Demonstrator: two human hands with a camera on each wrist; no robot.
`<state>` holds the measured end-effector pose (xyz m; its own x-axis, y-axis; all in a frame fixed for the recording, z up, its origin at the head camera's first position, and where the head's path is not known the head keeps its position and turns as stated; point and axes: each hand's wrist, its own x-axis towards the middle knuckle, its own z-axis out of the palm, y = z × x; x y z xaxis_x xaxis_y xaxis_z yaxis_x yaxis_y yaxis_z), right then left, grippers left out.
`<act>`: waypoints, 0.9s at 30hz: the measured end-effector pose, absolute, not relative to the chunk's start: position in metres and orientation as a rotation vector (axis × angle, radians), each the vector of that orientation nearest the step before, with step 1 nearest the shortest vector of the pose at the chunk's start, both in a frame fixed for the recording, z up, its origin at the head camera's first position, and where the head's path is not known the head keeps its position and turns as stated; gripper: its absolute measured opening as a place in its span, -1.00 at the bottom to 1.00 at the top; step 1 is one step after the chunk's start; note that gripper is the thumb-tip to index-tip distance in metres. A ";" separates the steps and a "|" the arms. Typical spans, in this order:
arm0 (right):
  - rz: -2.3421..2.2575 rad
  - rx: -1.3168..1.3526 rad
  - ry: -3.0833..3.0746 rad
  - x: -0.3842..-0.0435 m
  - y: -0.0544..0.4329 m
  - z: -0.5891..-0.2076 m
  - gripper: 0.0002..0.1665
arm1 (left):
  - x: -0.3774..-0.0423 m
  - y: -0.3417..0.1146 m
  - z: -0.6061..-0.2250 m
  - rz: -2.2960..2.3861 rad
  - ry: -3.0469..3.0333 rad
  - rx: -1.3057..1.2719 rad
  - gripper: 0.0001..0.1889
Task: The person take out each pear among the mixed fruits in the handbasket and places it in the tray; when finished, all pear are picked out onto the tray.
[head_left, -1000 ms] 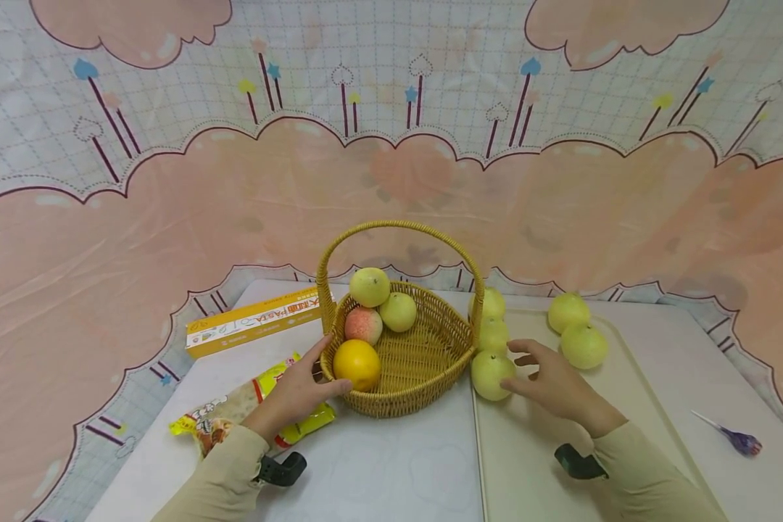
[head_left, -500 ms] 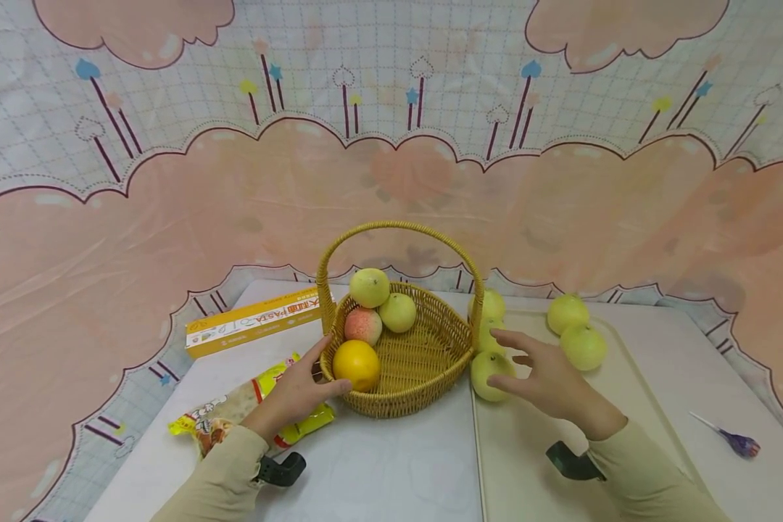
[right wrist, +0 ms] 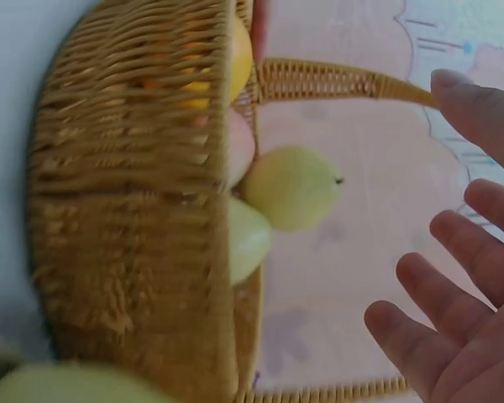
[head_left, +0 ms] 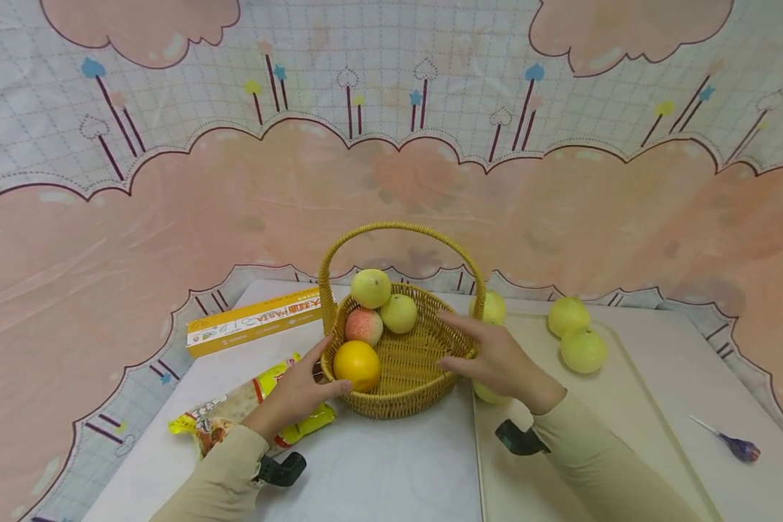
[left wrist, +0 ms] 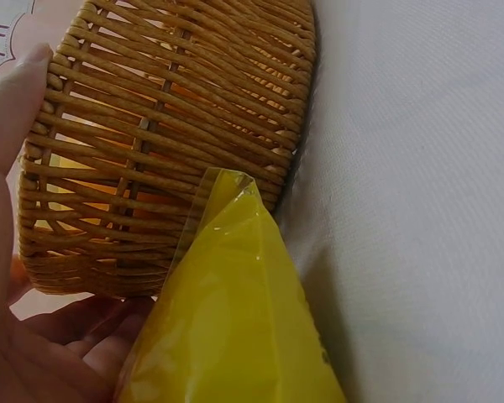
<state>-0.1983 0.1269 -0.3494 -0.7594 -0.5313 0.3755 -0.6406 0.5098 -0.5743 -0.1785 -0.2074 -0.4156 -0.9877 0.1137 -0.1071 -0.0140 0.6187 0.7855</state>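
Observation:
A heart-shaped wicker basket (head_left: 398,406) with a tall arched handle stands mid-table. My left hand (head_left: 296,391) holds its left side, thumb over the rim and fingers against the outer wall. Inside lie an orange (head_left: 357,366), a peach (head_left: 364,326) and two round pale-green pears, one (head_left: 399,314) lower and one (head_left: 370,288) resting higher at the back. My right hand (head_left: 505,362) hovers over the basket's right side, fingers spread and holding nothing. Behind it, a row of pears runs along the basket's right side; the far pear (head_left: 494,308) and part of the near pear (head_left: 489,394) show.
A cream tray (head_left: 600,435) lies on the right, with two more pears (head_left: 583,350) at its far end. Beyond its right edge is a lollipop (head_left: 740,446). On the left lie a pasta box (head_left: 257,322) and a yellow-ended food bag (head_left: 225,420) under my left forearm.
My right hand has left the near pear beside the basket and moved left, over the basket's right rim. The left hand stays on the basket.

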 end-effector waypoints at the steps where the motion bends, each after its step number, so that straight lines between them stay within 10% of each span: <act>1: 1.086 1.006 -2.614 -0.202 0.122 -0.348 -0.20 | -0.178 -0.207 -0.415 1.308 2.692 0.084 0.07; 27: 1.187 0.800 -2.826 -0.295 0.030 -0.337 -0.13 | -0.178 -0.209 -0.416 1.307 2.686 0.090 0.07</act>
<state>-0.2952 0.0298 -0.3372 -0.8722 -0.4603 0.1656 -0.4406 0.5920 -0.6748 -0.1781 -0.2086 -0.4157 -0.9866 0.1203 -0.1105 -0.0127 0.6178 0.7863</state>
